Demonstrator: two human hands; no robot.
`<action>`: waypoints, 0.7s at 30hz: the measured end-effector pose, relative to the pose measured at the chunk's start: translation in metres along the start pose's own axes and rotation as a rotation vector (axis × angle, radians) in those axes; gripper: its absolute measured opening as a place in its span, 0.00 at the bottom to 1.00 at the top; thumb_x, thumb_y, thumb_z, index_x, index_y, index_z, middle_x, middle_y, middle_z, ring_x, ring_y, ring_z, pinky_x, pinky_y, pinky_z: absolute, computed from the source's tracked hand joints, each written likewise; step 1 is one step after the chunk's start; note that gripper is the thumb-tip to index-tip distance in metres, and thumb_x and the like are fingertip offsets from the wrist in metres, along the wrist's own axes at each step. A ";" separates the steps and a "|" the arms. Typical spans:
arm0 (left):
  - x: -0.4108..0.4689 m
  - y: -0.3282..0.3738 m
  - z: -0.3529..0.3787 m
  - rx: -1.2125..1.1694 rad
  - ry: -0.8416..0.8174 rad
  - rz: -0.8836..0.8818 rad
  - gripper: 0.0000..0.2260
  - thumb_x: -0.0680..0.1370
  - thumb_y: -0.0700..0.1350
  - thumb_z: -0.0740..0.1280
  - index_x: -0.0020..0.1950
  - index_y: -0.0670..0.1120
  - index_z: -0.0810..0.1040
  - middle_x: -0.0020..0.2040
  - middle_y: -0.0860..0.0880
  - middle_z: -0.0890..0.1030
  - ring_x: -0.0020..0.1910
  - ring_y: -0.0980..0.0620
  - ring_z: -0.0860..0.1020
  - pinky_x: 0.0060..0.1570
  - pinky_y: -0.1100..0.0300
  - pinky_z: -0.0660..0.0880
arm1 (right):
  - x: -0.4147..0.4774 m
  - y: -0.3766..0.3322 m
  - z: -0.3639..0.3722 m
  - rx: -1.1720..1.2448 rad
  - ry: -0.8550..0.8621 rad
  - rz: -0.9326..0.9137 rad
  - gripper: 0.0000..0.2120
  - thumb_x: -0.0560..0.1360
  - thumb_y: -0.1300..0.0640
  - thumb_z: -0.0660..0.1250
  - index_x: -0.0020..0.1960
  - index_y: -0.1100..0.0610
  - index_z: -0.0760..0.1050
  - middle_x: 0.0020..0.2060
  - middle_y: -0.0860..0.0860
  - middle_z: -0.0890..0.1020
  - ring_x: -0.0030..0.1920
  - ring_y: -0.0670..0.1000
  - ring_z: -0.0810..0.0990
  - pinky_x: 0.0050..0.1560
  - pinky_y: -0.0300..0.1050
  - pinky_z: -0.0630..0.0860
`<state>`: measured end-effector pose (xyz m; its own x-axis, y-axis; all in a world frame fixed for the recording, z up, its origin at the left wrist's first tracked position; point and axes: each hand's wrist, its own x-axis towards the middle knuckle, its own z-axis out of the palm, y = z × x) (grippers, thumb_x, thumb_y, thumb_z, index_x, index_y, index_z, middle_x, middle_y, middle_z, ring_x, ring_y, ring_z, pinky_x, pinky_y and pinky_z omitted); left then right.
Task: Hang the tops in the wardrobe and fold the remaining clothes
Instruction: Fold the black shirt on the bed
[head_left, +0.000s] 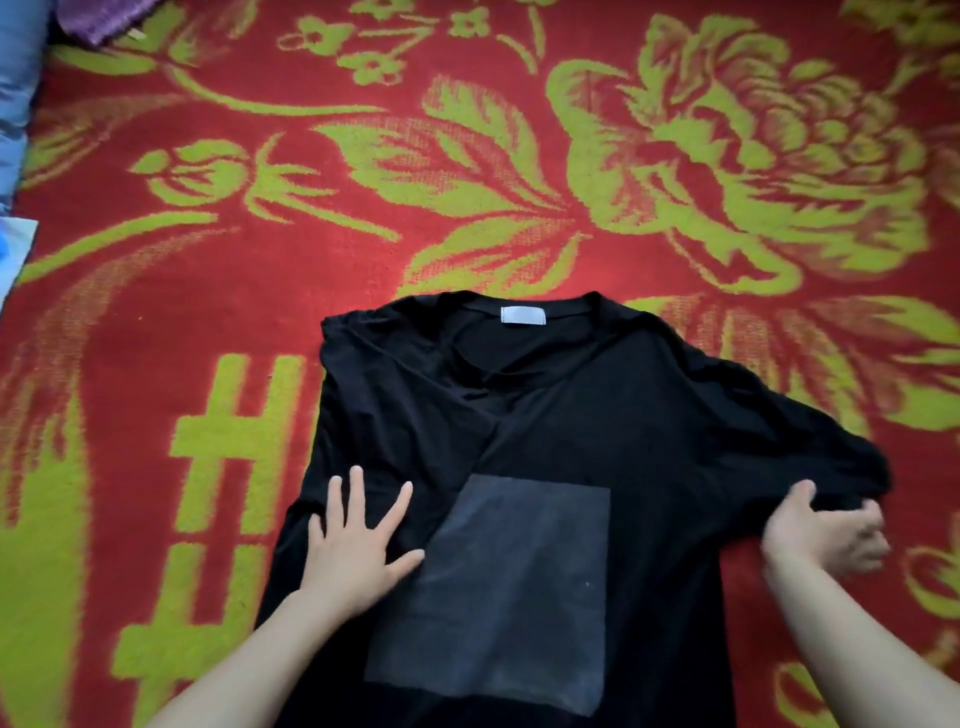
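A black T-shirt (597, 415) with a grey square print and a white neck label lies front-up on the carpet, collar away from me. Its left sleeve is folded in over the body. My left hand (358, 545) presses flat on the shirt's left side, fingers straight and spread, beside the grey print. My right hand (826, 535) grips the end of the right sleeve, thumb on top and fingers curled beneath the cloth, blurred by motion. The sleeve is lifted a little off the carpet.
The shirt lies on a red carpet (363, 249) with a large yellow-green flower pattern. Blue fabric (15, 104) lies along the far left edge. A purple woven thing (104, 18) shows at the top left corner.
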<state>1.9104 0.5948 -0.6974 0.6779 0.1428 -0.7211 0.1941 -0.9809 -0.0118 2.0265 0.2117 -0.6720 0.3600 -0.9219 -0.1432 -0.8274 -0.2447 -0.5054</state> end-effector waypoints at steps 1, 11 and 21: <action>0.001 0.001 -0.001 0.012 -0.020 -0.005 0.38 0.74 0.70 0.52 0.70 0.59 0.28 0.73 0.41 0.29 0.73 0.39 0.32 0.71 0.42 0.49 | 0.008 0.000 -0.001 0.061 -0.002 0.168 0.30 0.75 0.50 0.64 0.72 0.62 0.59 0.70 0.63 0.62 0.71 0.63 0.59 0.68 0.54 0.57; 0.012 0.004 -0.041 -0.084 -0.296 -0.019 0.34 0.73 0.71 0.55 0.72 0.68 0.39 0.75 0.45 0.30 0.74 0.42 0.33 0.70 0.43 0.53 | 0.053 -0.012 -0.026 0.706 -0.467 0.592 0.09 0.72 0.62 0.69 0.51 0.54 0.76 0.58 0.52 0.79 0.40 0.48 0.79 0.37 0.44 0.78; 0.014 0.004 -0.043 -0.102 -0.321 -0.017 0.35 0.73 0.70 0.57 0.72 0.68 0.38 0.74 0.45 0.28 0.73 0.43 0.31 0.70 0.41 0.52 | -0.018 -0.048 -0.043 0.282 -0.405 -0.839 0.07 0.69 0.66 0.72 0.40 0.61 0.74 0.37 0.57 0.75 0.40 0.53 0.72 0.45 0.40 0.68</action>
<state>1.9507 0.5985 -0.6776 0.4194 0.0948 -0.9028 0.2845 -0.9582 0.0315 2.0412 0.2270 -0.6089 0.9501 -0.2949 0.1015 -0.1198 -0.6455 -0.7543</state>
